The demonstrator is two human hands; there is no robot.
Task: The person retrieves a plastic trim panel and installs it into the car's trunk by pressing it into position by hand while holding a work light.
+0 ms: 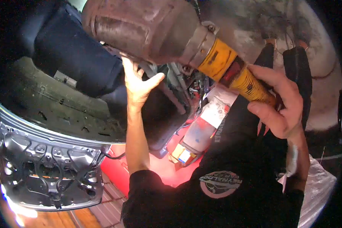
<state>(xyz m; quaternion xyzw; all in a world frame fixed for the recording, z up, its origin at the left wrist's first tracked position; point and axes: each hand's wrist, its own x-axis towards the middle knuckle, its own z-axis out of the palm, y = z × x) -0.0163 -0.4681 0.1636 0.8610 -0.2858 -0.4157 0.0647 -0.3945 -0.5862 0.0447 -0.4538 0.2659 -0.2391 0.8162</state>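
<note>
Device [140, 32], bulky and brown, slants beside an open car compartment [60, 104]; my right hand [285, 102] curls around its ribbed yellow handle [250, 85], while my left hand [137, 85] spreads, thumb out, at its underside, seemingly steadying the weight.

Left hand [136, 86]: raised, thumb spread wide | right hand [287, 100]: curled, gripping (some fingertips hidden)

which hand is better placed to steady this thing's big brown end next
Left, probably: the left hand is open beside the brown end, while the right hand grips the yellow handle.
</note>
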